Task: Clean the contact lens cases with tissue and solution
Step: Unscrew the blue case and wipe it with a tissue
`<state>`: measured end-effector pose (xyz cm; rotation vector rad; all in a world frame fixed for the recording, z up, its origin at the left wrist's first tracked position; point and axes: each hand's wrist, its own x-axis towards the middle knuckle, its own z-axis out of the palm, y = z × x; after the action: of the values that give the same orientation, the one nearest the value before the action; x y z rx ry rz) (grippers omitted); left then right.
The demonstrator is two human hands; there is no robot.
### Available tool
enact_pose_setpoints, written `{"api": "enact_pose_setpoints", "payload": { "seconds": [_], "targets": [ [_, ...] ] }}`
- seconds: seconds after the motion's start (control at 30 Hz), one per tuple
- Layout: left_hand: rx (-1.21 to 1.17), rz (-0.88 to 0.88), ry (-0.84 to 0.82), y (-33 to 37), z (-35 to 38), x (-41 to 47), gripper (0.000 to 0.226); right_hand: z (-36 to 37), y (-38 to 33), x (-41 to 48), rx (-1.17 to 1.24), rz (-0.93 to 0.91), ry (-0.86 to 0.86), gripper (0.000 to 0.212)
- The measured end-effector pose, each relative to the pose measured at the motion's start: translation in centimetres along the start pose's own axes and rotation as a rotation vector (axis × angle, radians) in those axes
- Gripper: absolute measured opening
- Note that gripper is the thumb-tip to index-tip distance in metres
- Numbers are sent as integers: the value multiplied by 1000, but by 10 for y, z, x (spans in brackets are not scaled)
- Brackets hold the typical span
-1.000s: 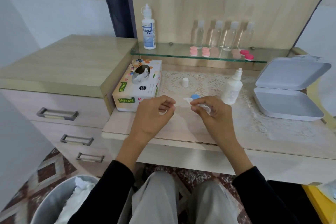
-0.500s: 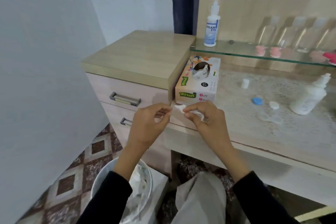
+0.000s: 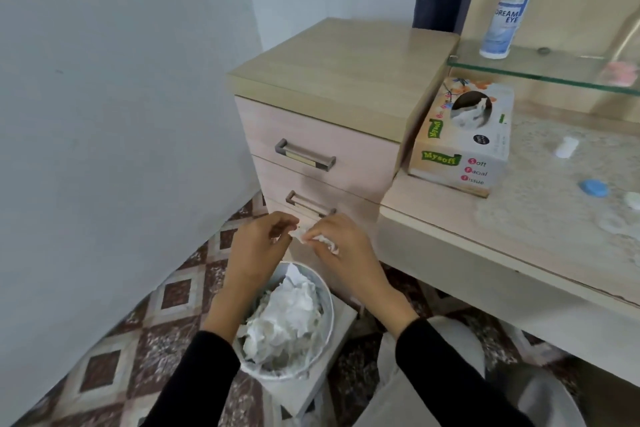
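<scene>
My right hand (image 3: 341, 250) grips a crumpled white tissue (image 3: 323, 242) just above the waste bin (image 3: 325, 298), which is full of used tissues. My left hand (image 3: 258, 246) is beside it, fingertips pinching the tissue's other end. On the desk at the right lie a blue lens case cap (image 3: 594, 188), a white cap (image 3: 633, 200) and the clear lens case (image 3: 614, 222), blurred. A tissue box (image 3: 460, 139) stands at the desk's left end. A solution bottle (image 3: 507, 15) stands on the glass shelf (image 3: 540, 71).
A drawer unit (image 3: 322, 135) with metal handles stands behind my hands, left of the desk. A small white bottle cap (image 3: 567, 147) lies on the lace mat. A pink case (image 3: 620, 74) sits on the shelf. Patterned floor tiles and a pale wall are at the left.
My view swung left and down, from the desk to the bin. Both hands carried the tissue off the desk edge to above the bin.
</scene>
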<state>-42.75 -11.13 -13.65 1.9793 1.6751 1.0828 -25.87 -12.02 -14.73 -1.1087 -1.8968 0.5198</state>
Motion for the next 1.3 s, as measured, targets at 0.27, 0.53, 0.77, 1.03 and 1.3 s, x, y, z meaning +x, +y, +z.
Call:
{"api": "enact_pose_setpoints", "payload": {
  "seconds": [0.27, 0.53, 0.77, 1.03, 1.3],
  "targets": [
    [111, -177, -55, -50, 8, -35, 23, 61, 27, -14, -40, 165, -251, 20],
    [170, -369, -192, -83, 15, -64, 33, 80, 35, -35, -1, 345, -554, 45],
    [150, -388, -227, -87, 18, -71, 36, 81, 36, -35, -43, 341, -560, 43],
    [134, -208, -163, -55, 2, -34, 48, 35, 0, -2, 29, 304, -287, 33],
    [-41, 80, -120, 49, -2, 13, 56, -73, -44, 19, 78, 223, 47, 24]
  ]
}}
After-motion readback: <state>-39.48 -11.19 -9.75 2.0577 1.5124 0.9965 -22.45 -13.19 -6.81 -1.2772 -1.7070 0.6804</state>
